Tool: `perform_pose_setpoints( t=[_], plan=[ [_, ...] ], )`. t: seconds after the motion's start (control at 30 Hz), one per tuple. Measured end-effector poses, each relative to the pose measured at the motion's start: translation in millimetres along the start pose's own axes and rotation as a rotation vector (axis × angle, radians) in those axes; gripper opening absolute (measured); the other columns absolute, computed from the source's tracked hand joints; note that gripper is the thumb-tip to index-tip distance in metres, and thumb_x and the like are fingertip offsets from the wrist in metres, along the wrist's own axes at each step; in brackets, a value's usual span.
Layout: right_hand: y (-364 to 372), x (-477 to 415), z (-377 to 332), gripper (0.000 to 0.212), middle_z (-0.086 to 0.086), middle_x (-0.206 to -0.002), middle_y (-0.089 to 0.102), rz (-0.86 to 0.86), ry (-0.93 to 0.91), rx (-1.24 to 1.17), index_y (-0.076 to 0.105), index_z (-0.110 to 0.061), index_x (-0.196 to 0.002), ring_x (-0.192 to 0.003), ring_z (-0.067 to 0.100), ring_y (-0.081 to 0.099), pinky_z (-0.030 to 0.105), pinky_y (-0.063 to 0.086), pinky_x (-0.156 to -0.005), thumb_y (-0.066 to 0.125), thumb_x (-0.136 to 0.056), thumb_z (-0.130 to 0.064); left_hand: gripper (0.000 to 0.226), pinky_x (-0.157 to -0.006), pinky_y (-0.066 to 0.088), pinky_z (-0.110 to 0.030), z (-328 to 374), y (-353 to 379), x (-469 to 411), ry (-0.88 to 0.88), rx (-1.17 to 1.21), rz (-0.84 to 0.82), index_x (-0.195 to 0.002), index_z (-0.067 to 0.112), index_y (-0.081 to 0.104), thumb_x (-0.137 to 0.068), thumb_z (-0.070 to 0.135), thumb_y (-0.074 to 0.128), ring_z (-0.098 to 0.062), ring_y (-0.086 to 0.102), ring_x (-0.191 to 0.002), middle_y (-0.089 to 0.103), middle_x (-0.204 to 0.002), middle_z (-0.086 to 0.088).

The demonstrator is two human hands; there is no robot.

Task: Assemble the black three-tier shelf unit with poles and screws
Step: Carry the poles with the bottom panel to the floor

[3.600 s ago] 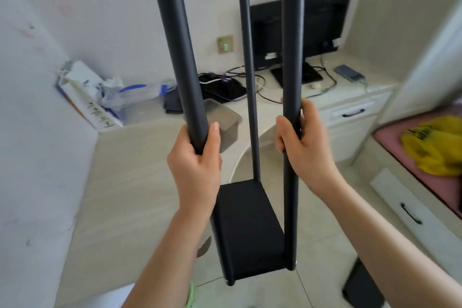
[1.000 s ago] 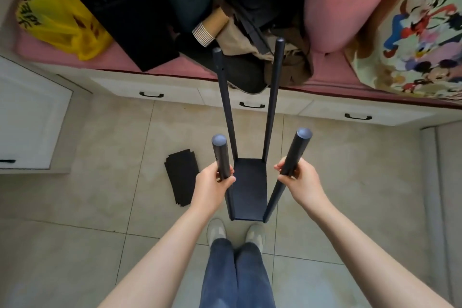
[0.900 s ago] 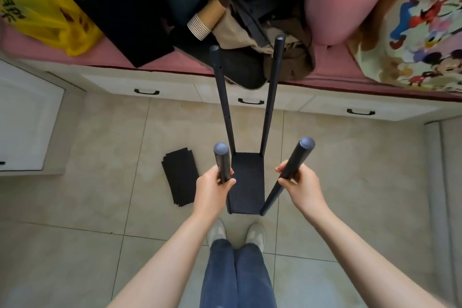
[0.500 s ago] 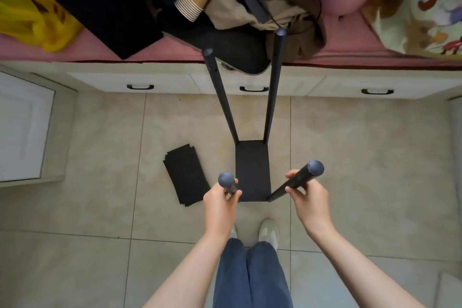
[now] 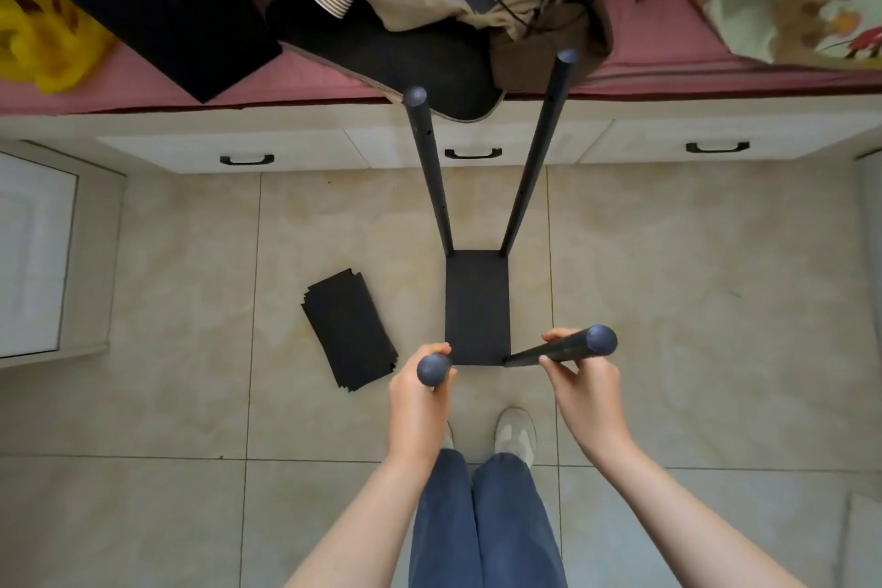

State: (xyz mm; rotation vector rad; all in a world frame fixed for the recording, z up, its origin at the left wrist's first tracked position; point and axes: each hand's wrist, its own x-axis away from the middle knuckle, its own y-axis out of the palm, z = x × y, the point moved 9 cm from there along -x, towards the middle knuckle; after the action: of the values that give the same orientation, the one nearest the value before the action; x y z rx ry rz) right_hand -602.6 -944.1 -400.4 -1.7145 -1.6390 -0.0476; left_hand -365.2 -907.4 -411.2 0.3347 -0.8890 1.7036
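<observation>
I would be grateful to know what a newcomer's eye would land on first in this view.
First, the black shelf panel at centre, four poles rising from its corners; the left hand grips the near left pole, the right hand the near right pole. A stack of black panels lies on the tiled floor to its left, and a cluttered pink bench runs along the top.
</observation>
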Motion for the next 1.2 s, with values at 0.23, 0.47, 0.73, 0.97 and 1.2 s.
perform_pose_setpoints(
  t=[0.23, 0.47, 0.73, 0.97, 1.2],
  plan=[
    [-3, 21, 35, 0.041, -0.016, -0.116, 0.061, -0.129, 0.074, 0.024, 0.053, -0.026, -0.132, -0.107, 0.005, 0.058, 0.018, 0.044, -0.092, 0.061, -0.096, -0.010, 0.028, -0.094, 0.051, -0.020, -32, 23, 20, 0.026, -0.178, -0.184, -0.115, 0.026, 0.063, -0.097, 0.004, 0.063, -0.017, 0.065, -0.108, 0.067, -0.115, 0.000],
    [2, 42, 59, 0.030, -0.006, -0.115, 0.067, -0.190, 0.114, 0.027, 0.060, -0.022, -0.124, -0.107, 0.013, 0.061, 0.031, 0.051, -0.092, 0.062, -0.096, -0.013, 0.036, -0.074, 0.041, 0.003, -70, 27, 37, -0.052, -0.119, -0.139, -0.115, 0.033, 0.060, -0.098, 0.001, 0.061, 0.026, 0.057, -0.092, 0.062, -0.124, 0.006],
    [7, 60, 79, 0.033, -0.023, -0.111, 0.066, -0.179, 0.184, -0.019, 0.057, -0.042, -0.119, -0.106, -0.001, 0.061, 0.018, 0.046, -0.084, 0.061, -0.097, -0.019, 0.035, -0.092, 0.051, -0.011, -87, 29, 41, -0.090, -0.040, -0.102, -0.124, 0.030, 0.059, -0.099, 0.005, 0.061, 0.009, 0.063, -0.110, 0.061, -0.132, 0.002],
    [8, 57, 78, 0.029, -0.020, -0.098, 0.064, -0.207, 0.226, 0.045, 0.052, -0.045, -0.113, -0.086, 0.006, 0.060, 0.020, 0.043, -0.065, 0.058, -0.096, -0.022, 0.040, -0.109, 0.049, -0.046, -85, 26, 43, -0.083, -0.130, -0.105, -0.138, 0.014, 0.057, -0.099, 0.021, 0.065, -0.023, 0.060, -0.124, 0.062, -0.133, -0.004],
    [8, 75, 77, 0.024, -0.013, -0.074, 0.050, -0.385, 0.228, 0.388, 0.047, -0.020, -0.121, -0.063, 0.008, 0.049, 0.021, 0.039, -0.054, 0.053, -0.099, -0.027, 0.049, -0.113, 0.044, -0.037, -69, 10, 56, -0.059, -0.330, -0.146, -0.148, 0.021, 0.049, -0.101, 0.014, 0.060, -0.021, 0.053, -0.132, 0.055, -0.145, 0.002]
  ],
)
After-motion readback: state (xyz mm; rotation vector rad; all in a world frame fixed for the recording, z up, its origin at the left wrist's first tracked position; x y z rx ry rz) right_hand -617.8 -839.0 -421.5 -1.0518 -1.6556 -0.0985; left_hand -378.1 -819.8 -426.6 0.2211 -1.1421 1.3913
